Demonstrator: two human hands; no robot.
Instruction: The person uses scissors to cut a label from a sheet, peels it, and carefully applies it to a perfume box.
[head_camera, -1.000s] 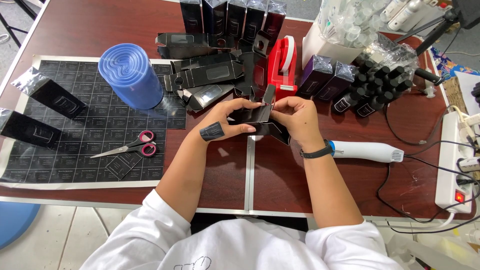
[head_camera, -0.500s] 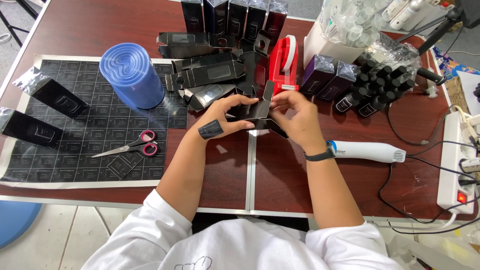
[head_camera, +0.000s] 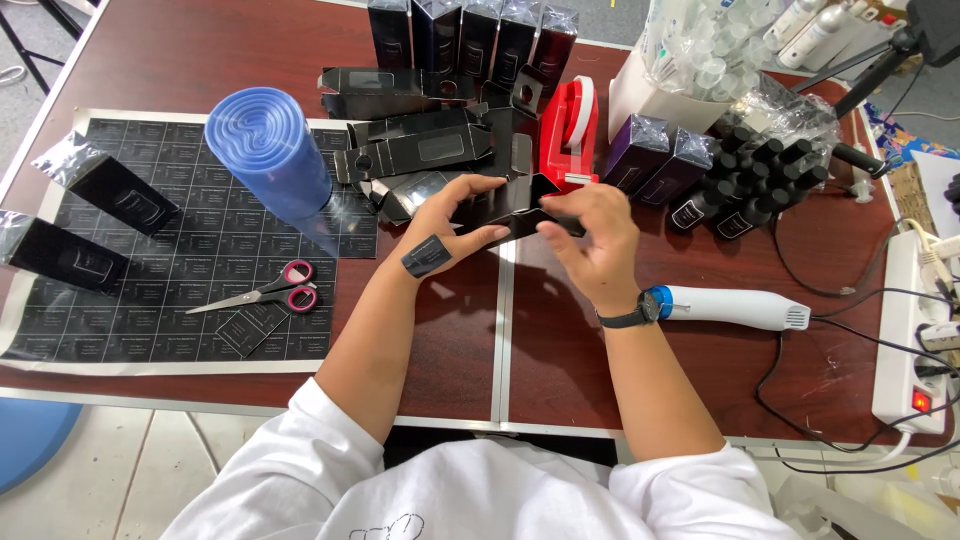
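Left hand (head_camera: 455, 215): raised over the bench, palm turned down, fingers curled, thumb stretched toward the right hand; pinching closed.
Left wrist: a black patch sits on its back.
Left arm: bare forearm slanting up from the lower left, white sleeve pushed to the elbow.
Right hand (head_camera: 595, 240): level with the left and just beside it, fingers bent inward, fingertips pinched.
Right wrist: dark watch band.
Right arm: bare forearm rising from the lower right, white sleeve at the elbow.
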